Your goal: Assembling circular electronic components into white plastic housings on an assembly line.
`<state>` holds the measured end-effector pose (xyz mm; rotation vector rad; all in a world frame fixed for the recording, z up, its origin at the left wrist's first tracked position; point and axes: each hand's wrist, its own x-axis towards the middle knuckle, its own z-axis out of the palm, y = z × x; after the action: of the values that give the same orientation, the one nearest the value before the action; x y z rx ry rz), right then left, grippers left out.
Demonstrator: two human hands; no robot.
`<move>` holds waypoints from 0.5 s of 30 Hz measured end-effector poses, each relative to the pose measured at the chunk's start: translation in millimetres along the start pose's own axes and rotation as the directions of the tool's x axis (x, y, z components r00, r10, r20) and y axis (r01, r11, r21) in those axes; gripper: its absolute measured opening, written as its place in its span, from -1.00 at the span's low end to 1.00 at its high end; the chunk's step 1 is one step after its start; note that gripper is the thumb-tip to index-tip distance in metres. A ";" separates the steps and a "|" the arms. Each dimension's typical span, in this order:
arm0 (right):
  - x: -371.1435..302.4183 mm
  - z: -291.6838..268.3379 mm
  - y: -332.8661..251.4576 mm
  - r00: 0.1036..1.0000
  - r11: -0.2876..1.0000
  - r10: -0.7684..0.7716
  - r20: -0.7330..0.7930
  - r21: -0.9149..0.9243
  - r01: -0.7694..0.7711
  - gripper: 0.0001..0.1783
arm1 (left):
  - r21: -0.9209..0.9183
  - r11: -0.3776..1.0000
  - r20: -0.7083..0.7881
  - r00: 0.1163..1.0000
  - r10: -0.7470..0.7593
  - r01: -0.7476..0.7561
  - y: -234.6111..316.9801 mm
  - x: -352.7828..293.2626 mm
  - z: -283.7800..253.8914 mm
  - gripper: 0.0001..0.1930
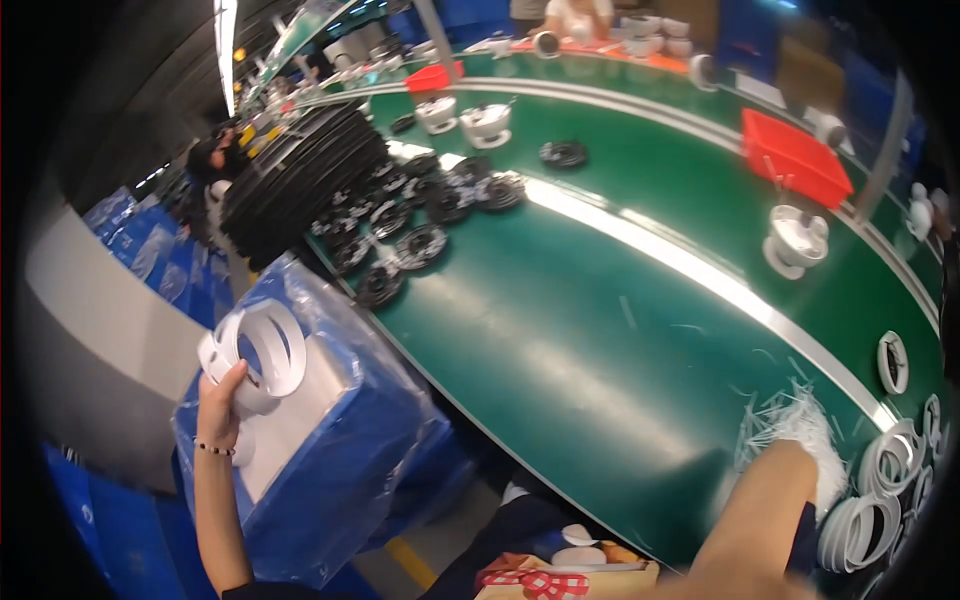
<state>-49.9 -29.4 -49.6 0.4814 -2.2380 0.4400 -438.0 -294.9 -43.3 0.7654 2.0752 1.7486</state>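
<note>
Glare on green worktop (500, 350), probable motion blur

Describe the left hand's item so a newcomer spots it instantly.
Beside the green table stands a blue bin draped in clear plastic. Over it, a white ring-shaped part sits in the left hand, unlike the white rings at far right.

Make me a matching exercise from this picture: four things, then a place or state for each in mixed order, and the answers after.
1. Left hand
2. White strips
3. Black discs
4. Large red tray

A. Mostly clustered beside a black stack
B. Near a grey post
C. Gripping a white ring-shaped part
D. At the end of the right forearm

Pairs: 1-C, 2-D, 3-A, 4-B.
</note>
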 end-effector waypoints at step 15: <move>-143.4 5.2 -117.5 0.988 0.584 -0.003 -0.155 -0.802 -0.124 -0.20 | -0.445 0.894 0.893 0.053 0.447 -0.055 71.2 -71.0 363.8 -0.40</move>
<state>90.8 -105.3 -143.7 -0.1285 -2.0403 -0.5350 -163.1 -36.5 -53.1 1.6781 0.6492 0.9366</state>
